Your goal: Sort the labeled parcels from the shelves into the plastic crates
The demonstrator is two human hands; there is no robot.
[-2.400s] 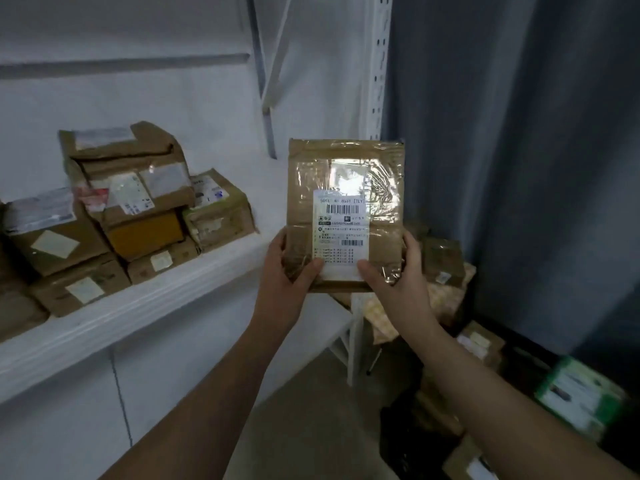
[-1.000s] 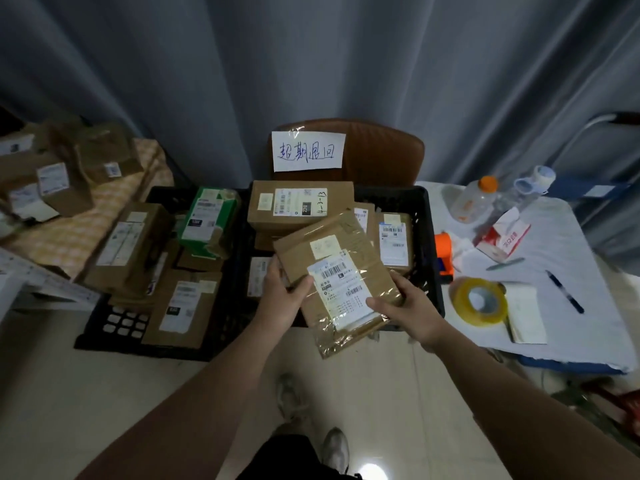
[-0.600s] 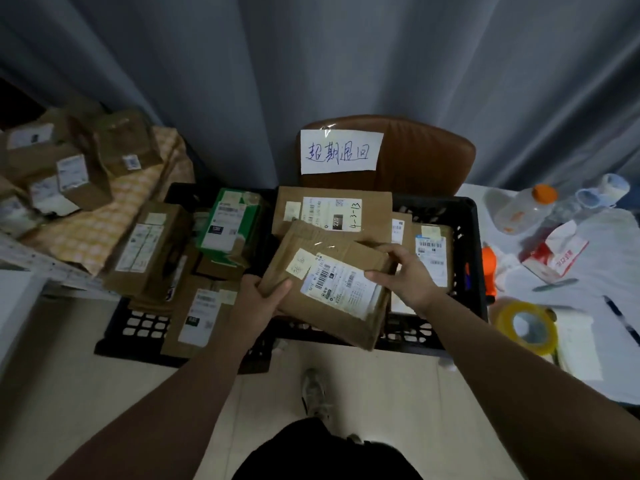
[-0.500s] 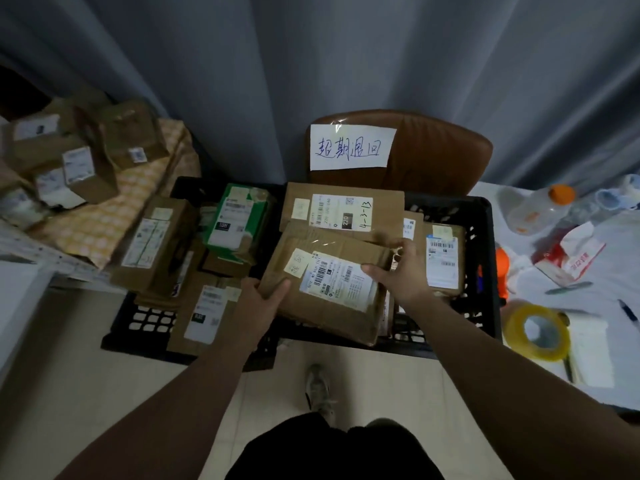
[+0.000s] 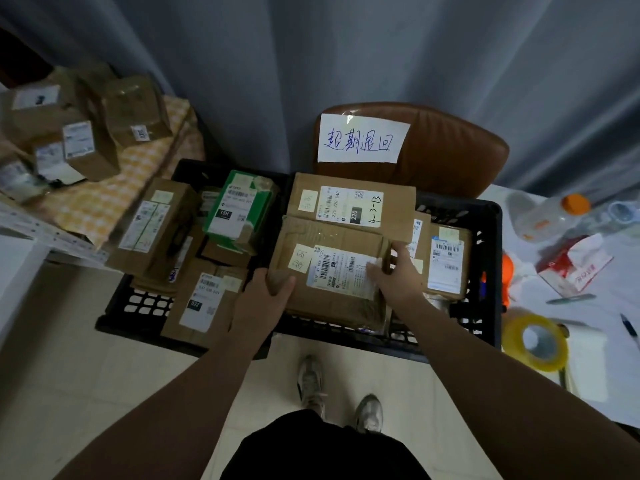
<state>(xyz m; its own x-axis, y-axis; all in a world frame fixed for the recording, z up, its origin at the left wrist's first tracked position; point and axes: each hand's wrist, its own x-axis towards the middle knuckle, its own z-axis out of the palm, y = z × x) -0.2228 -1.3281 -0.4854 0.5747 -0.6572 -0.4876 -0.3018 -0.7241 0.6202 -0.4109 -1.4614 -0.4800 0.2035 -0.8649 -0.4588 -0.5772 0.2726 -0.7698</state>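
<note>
Your left hand [image 5: 260, 299] pinches the near-left corner of the flat, tape-glossed cardboard parcel [image 5: 332, 271]; your right hand [image 5: 398, 271] presses its white label's right edge. The parcel lies in the black lattice-walled plastic crate [image 5: 485, 289], just before a larger labeled carton [image 5: 351, 202].

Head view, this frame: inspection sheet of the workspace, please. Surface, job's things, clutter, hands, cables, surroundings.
Surface: pale tiled floor; two black crates sit on it side by side.
Job's things: taped parcel held low over the right crate, label up; left crate piled with boxes, including a green box.
Clutter: tape roll, tissue pack, bottle and pen on the white table.
Hands: left hand grips the parcel's near-left corner; right hand holds its right edge.
Cables: nothing seen.
Surroundings: grey curtain, brown chair with handwritten sign, more parcels on a checked cloth.
</note>
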